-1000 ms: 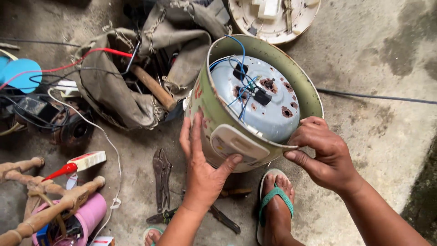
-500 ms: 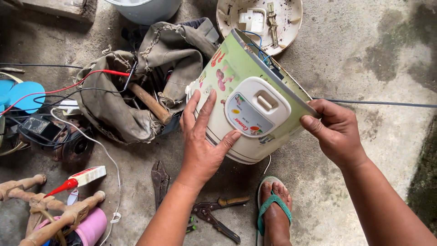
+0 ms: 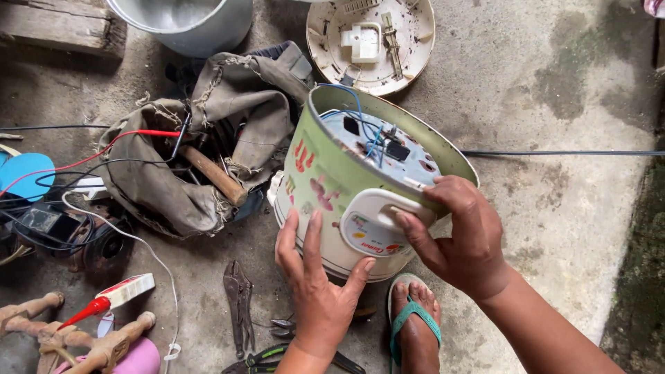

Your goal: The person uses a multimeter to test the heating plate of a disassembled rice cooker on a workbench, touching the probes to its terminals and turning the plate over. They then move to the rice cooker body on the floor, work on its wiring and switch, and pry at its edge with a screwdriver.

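Far left: blue disc (image 3: 26,174) at the edge, red and black wires (image 3: 83,158) running across the concrete floor (image 3: 554,208). Near left: red-tipped probe (image 3: 86,313) beside a small white box (image 3: 128,289), wooden turned legs (image 3: 41,332) below. Left of centre: open cloth tool bag (image 3: 208,138) with a wooden hammer handle (image 3: 213,174) sticking out; metal pot (image 3: 183,21) far behind it. Pliers (image 3: 239,305) lie on the floor near the bag.

Centre: green rice cooker body (image 3: 325,180), tipped on its side, open base facing up-right, blue wires (image 3: 360,118) showing inside. Left hand (image 3: 318,291) flat against the cooker's lower front, fingers spread. Right hand (image 3: 460,239) grips the rim, fingers curled together around the white control panel (image 3: 374,221). Detached white base plate (image 3: 370,41) far centre. Sandalled foot (image 3: 414,325) near, under the cooker.
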